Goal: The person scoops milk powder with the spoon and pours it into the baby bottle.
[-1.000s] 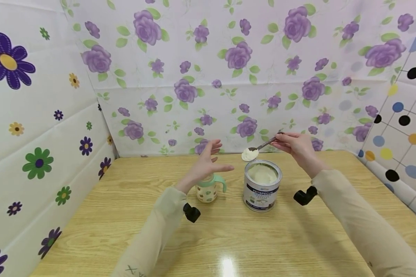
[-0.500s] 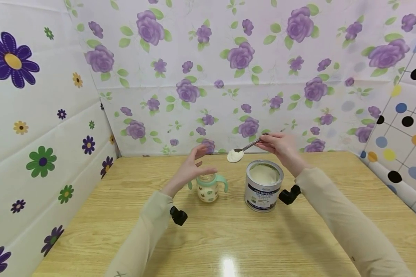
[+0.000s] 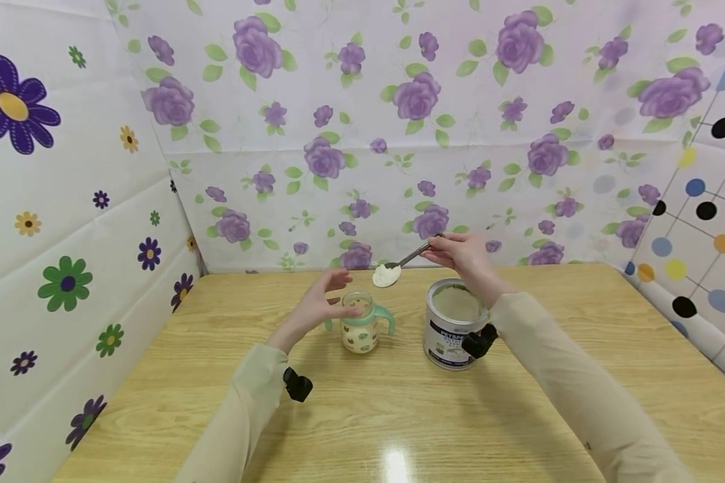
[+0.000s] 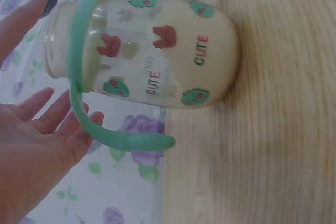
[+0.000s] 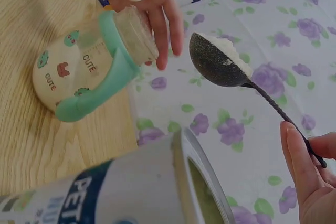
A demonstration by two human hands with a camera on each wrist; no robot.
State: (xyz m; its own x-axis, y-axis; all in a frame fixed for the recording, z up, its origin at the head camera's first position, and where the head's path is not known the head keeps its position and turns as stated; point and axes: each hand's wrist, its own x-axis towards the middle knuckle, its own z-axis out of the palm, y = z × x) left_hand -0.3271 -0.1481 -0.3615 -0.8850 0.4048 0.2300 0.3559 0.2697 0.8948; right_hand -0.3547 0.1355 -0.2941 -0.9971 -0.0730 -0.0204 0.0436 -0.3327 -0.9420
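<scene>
My right hand [image 3: 465, 260] pinches the end of a dark spoon [image 5: 218, 62] heaped with white powder [image 3: 387, 275]. The bowl of the spoon hangs above and a little to the right of a baby bottle [image 3: 360, 332] with green handles, which stands uncapped on the table. Pale contents fill the lower part of the bottle [image 4: 157, 51]. My left hand [image 3: 314, 310] is spread around the bottle's neck from the left, thumb in front and fingers behind, without gripping it. An open can of powder [image 3: 453, 329] stands right of the bottle, partly behind my right wrist.
The wooden table [image 3: 362, 416] ends at a wall hung with purple-flowered cloth [image 3: 323, 161]. Another flowered sheet [image 3: 97, 268] covers the left side, and a dotted one [image 3: 701, 235] the right. A black wrist camera [image 3: 480, 341] overlaps the can's front in the head view.
My right hand has carried the loaded spoon leftward from over the can to near the bottle's mouth. My left hand has moved left and slightly down, uncovering more of the bottle.
</scene>
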